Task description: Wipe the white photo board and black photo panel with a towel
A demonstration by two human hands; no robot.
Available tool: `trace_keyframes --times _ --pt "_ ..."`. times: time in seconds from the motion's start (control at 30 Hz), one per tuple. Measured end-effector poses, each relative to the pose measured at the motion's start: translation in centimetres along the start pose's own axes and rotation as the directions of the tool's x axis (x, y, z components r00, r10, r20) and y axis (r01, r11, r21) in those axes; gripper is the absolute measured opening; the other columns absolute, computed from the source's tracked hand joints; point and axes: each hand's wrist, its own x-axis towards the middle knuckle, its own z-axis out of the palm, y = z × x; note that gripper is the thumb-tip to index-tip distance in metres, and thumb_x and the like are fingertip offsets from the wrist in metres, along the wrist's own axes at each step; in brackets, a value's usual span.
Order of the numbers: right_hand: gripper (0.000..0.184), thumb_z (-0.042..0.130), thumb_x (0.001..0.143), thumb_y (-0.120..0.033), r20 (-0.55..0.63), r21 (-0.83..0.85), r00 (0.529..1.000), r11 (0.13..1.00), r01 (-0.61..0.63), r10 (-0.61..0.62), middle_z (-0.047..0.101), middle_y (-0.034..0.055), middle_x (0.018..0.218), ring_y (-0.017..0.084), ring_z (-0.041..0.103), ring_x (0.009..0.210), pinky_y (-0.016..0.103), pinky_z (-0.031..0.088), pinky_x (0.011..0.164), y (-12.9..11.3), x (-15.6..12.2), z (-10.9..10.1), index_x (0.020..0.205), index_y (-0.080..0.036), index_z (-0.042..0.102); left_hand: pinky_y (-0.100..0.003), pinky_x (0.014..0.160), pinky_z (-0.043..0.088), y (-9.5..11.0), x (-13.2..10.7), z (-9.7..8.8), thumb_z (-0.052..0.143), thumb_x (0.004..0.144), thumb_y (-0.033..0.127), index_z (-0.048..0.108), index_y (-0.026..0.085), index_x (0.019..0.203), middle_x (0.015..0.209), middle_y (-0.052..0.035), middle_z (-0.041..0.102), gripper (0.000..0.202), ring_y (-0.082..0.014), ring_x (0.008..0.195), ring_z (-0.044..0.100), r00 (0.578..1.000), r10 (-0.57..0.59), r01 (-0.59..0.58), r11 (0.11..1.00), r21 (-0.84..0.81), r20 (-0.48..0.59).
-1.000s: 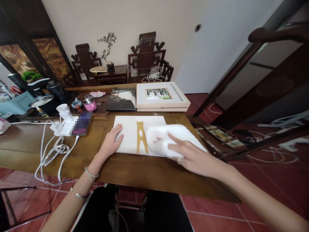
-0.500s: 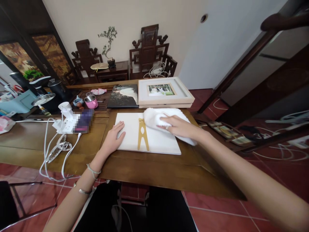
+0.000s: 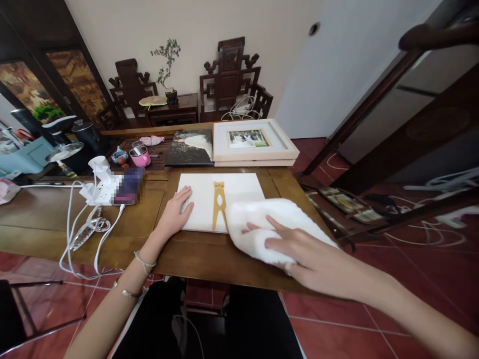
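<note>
- The left hand [image 3: 175, 212] lay spread on the left edge of the white board [image 3: 198, 199].
- The right hand [image 3: 299, 249] gripped a fluffy white cloth [image 3: 254, 214] over the board's near right corner.
- The board, bearing a yellow animal figure [image 3: 219, 189], lay on the wooden worktop [image 3: 198, 254].

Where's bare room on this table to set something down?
Bare wood shows left of the claw clip, and in front of the white board between left hand and white cloth. It's crowded around the power strip and by the pink cup and framed photo.
</note>
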Motion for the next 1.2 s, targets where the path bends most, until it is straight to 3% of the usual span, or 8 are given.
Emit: trace_keyframes --times 0.17,0.33,0.43,0.53,0.63,0.73,0.93,1.2 --pt "0.033 0.041 0.072 -0.013 0.02 0.093 0.997 0.992 -0.081 0.08 0.066 0.0103 0.112 0.034 0.05 0.123 0.043 0.05 0.085 1.5 -0.5 -0.4 0.094 -0.024 0.064 -0.045 0.115 0.028 0.1 0.0 0.0 0.046 0.088 0.028 0.057 0.007 0.126 0.139 -0.0168 0.051 0.045 -0.025 0.135 0.042 1.0 -0.003 0.003 1.0 0.003 0.004" --pt "0.016 0.038 0.082 -0.024 -0.157 0.153 0.974 0.978 -0.142 0.166 0.064 0.0078 0.08 0.031 0.061 0.094 0.044 0.049 0.081 5.1 6.5 -0.5 0.078 -0.022 0.054 -0.045 0.115 0.028 0.2 0.0 -0.2 0.046 0.088 0.029 0.058 0.009 0.126 0.139 -0.0161 0.051 0.045 -0.0248 0.135 0.042 1.0 -0.003 0.003 1.0 -0.002 0.01" --pt "0.021 0.035 0.088 -0.029 -0.323 0.191 0.922 0.969 -0.158 0.214 0.064 0.0072 0.078 0.029 0.062 0.087 0.045 0.045 0.086 5.6 11.2 -0.2 0.076 -0.022 0.05 -0.045 0.115 0.028 0.2 -0.1 -0.2 0.047 0.088 0.029 0.058 0.008 0.126 0.139 -0.0167 0.051 0.045 -0.0253 0.134 0.042 1.0 0.003 -0.003 1.0 -0.008 0.007" --pt "0.02 0.036 0.088 -0.022 -0.357 0.182 0.912 0.973 -0.143 0.201 0.069 0.0068 0.085 0.028 0.063 0.087 0.052 0.034 0.099 4.6 13.5 0.5 0.082 -0.021 0.054 -0.045 0.115 0.028 0.2 -0.1 -0.2 0.047 0.088 0.029 0.058 0.008 0.126 0.139 -0.0166 0.051 0.044 -0.0253 0.134 0.043 1.0 0.003 -0.003 1.0 -0.008 0.003" --pt "0.024 0.04 0.078 -0.01 -0.324 0.118 0.942 0.991 -0.055 0.091 0.069 0.0096 0.103 0.031 0.06 0.107 0.055 0.023 0.108 2.7 12.4 1.5 0.09 -0.018 0.059 -0.045 0.115 0.029 0.2 -0.1 -0.2 0.047 0.088 0.029 0.058 0.009 0.126 0.139 -0.0157 0.052 0.044 -0.0248 0.134 0.042 1.0 0.002 -0.002 1.0 -0.01 0.0" --pt "0.036 0.04 0.072 -0.004 -0.251 0.056 0.966 0.996 0.069 -0.053 0.063 0.0136 0.121 0.032 0.037 0.134 0.059 0.018 0.112 0.3 8.9 2.5 0.1 -0.015 0.06 -0.045 0.115 0.029 0.2 -0.1 -0.1 0.047 0.088 0.028 0.057 0.008 0.127 0.139 -0.0166 0.051 0.045 -0.0255 0.135 0.042 1.0 0.004 -0.004 1.0 -0.014 0.0" --pt "0.039 0.041 0.067 -0.001 -0.104 0.066 0.971 0.972 0.224 -0.217 0.057 0.0138 0.132 0.026 0.026 0.141 0.056 0.014 0.116 -2.5 3.3 2.9 0.097 -0.016 0.059 -0.046 0.115 0.028 0.3 0.0 -0.2 0.047 0.088 0.029 0.056 0.005 0.127 0.139 -0.0187 0.051 0.046 -0.027 0.135 0.041 1.0 -0.002 0.002 1.0 -0.019 0.011" --pt "0.046 0.045 0.077 -0.004 -0.057 -0.101 0.998 0.995 0.0 -0.006 0.046 0.0157 0.143 0.032 0.024 0.141 0.058 0.024 0.111 0.0 9.3 -0.2 0.121 -0.016 0.054 -0.044 0.115 0.028 0.1 -0.1 -0.2 0.046 0.089 0.031 0.056 0.007 0.128 0.141 -0.0168 0.049 0.047 -0.0245 0.136 0.041 1.0 -0.009 0.009 1.0 0.0 0.005"
